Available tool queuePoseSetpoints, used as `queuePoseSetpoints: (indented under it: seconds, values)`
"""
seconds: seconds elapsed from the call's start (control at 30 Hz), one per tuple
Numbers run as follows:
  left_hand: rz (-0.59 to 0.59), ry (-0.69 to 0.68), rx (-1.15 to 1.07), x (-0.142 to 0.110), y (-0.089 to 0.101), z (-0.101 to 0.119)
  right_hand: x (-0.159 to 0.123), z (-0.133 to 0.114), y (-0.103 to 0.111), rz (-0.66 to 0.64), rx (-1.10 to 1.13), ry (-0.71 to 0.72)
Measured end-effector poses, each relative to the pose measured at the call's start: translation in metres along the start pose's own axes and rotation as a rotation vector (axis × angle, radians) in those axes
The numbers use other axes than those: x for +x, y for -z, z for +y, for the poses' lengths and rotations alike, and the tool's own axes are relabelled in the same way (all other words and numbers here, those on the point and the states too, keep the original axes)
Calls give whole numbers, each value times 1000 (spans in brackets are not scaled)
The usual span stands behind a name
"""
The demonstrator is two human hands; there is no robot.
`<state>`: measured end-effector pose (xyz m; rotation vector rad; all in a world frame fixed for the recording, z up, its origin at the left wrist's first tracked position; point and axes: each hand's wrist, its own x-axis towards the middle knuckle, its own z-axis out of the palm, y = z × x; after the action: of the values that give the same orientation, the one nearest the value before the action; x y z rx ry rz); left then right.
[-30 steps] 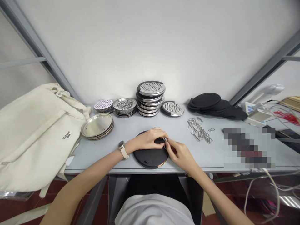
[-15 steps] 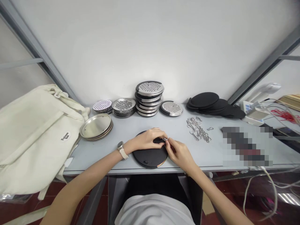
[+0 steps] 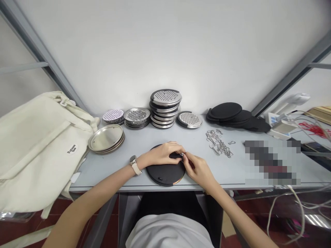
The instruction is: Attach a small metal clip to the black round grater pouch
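Observation:
A black round disc [image 3: 167, 172] lies flat at the table's front edge, with a small slot near its lower rim and a thin orange-brown strip at its lower right edge. My left hand [image 3: 165, 153] arches over the disc's upper part, its fingers and thumb closed around a small metal snap clip [image 3: 181, 154] at the right rim. From the right, my right hand [image 3: 198, 168] pinches the same clip between thumb and index finger. My fingertips hide most of the clip. Several loose snap clips [image 3: 219, 144] lie in a pile to the right.
Along the wall stand round grater plates [image 3: 137, 115], a tall stack of graters [image 3: 165, 98], a single grater [image 3: 191, 120] and black discs [image 3: 226, 111]. Metal lids [image 3: 106, 137] and a cream bag [image 3: 38, 144] are left. A blurred dark object [image 3: 271, 163] and cables are right.
Almost nothing has moved. Both hands stay at the disc's right rim, with only a slight shift of the fingertips around the clip.

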<state>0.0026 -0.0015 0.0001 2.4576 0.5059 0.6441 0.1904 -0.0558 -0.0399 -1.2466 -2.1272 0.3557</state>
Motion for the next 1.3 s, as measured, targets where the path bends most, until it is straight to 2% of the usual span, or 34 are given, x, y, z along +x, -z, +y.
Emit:
queuePoseSetpoints:
  seconds: [0.4, 0.73, 1.3]
  values:
    - [25, 9, 26, 1, 1, 0, 1, 0, 1, -82, -1, -16]
    - [78, 55, 74, 1, -2, 0, 3, -1, 1, -76, -13, -11]
    - [60, 56, -20, -1, 0, -3, 1, 0, -1, -72, 44, -40]
